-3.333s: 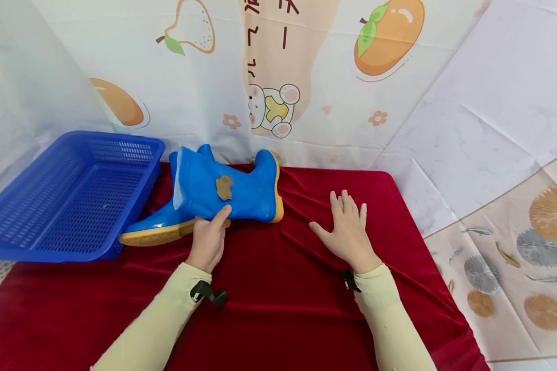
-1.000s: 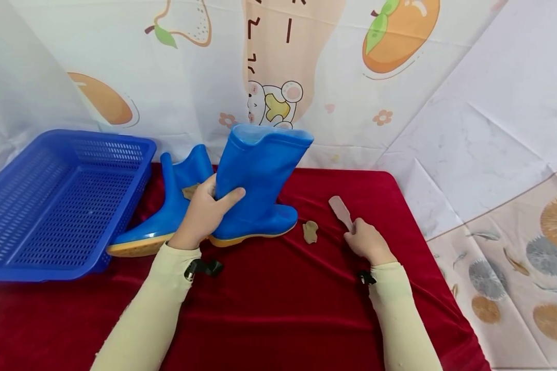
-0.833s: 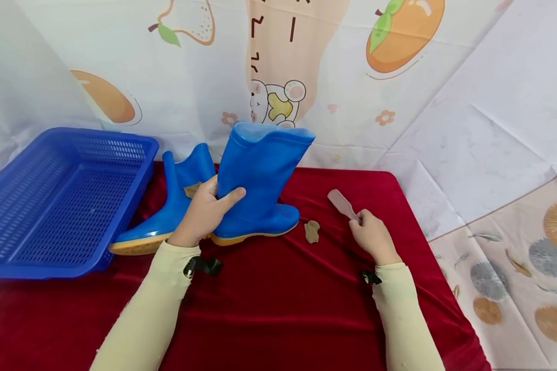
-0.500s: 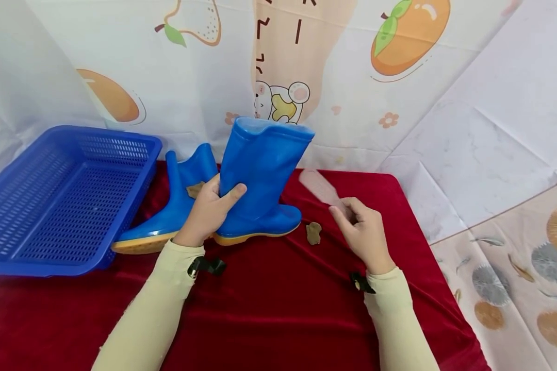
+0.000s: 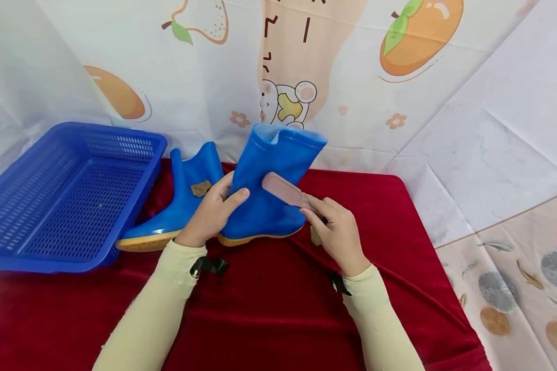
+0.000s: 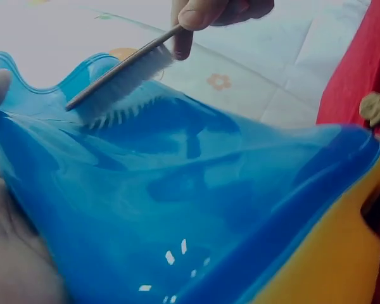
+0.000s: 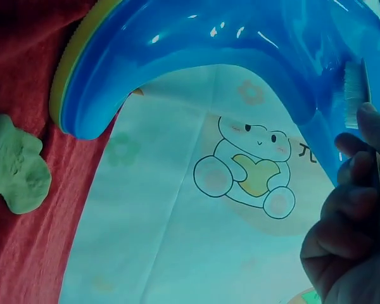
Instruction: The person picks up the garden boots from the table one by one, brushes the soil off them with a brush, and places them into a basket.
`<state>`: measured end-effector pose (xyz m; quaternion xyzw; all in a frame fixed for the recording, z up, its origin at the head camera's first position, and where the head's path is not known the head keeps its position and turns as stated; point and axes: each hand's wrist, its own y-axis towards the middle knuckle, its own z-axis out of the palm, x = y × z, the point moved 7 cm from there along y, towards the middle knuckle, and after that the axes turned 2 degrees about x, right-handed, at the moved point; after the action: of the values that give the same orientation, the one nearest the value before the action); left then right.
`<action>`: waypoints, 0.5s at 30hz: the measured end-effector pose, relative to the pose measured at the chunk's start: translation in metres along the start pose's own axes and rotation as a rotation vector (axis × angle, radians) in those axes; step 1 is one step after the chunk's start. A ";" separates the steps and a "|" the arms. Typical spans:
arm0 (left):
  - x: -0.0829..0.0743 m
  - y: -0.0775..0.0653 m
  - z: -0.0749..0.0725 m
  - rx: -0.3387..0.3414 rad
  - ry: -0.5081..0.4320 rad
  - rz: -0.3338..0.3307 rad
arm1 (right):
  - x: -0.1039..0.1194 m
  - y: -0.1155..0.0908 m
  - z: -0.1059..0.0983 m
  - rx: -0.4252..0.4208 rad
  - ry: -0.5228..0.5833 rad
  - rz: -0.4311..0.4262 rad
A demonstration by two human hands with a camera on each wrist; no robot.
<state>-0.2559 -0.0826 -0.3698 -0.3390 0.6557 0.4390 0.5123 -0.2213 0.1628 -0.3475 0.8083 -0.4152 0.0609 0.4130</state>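
Observation:
My left hand (image 5: 211, 214) grips the shaft of a blue rain boot (image 5: 260, 206) with a yellow sole, thumb across its front. The boot stands leaning, its mouth up and its toe to the right. In my right hand (image 5: 339, 232) is a pinkish brush (image 5: 283, 189), pinched by its handle. The left wrist view shows its white bristles (image 6: 130, 85) against the boot's shaft. A second blue rain boot (image 5: 181, 198) stands left of it, with a brown clay-like patch (image 5: 200, 188) on its shaft. Partly behind my right hand lies a brown clay-like lump (image 5: 315, 236).
A blue perforated plastic basket (image 5: 155, 154) stands at the left, close to the second boot's toe. Red cloth (image 5: 269, 299) covers the table. A white printed curtain (image 5: 353, 129) hangs right behind the boots.
The held boot has been raised from its side to standing. The brown lump now lies on the cloth. My right hand has taken up the brush and moved it left onto the shaft.

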 end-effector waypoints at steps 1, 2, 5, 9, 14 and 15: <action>-0.002 0.000 0.000 0.016 -0.010 0.023 | -0.002 0.000 0.000 0.003 -0.004 0.008; -0.003 0.000 0.000 0.026 -0.015 0.043 | -0.004 0.000 -0.001 0.008 -0.010 0.016; -0.005 0.000 -0.001 0.026 -0.018 0.056 | -0.011 -0.002 -0.002 0.031 -0.026 0.066; -0.003 0.000 -0.003 -0.009 -0.020 0.012 | -0.021 -0.006 -0.004 0.059 -0.051 0.118; -0.003 -0.001 -0.002 -0.016 -0.042 -0.010 | -0.013 -0.006 -0.008 0.016 -0.010 0.019; -0.004 -0.001 -0.002 -0.014 -0.047 -0.007 | -0.008 -0.004 -0.008 0.002 0.009 -0.009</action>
<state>-0.2548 -0.0844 -0.3662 -0.3346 0.6393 0.4497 0.5264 -0.2217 0.1751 -0.3481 0.8102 -0.4097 0.0631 0.4144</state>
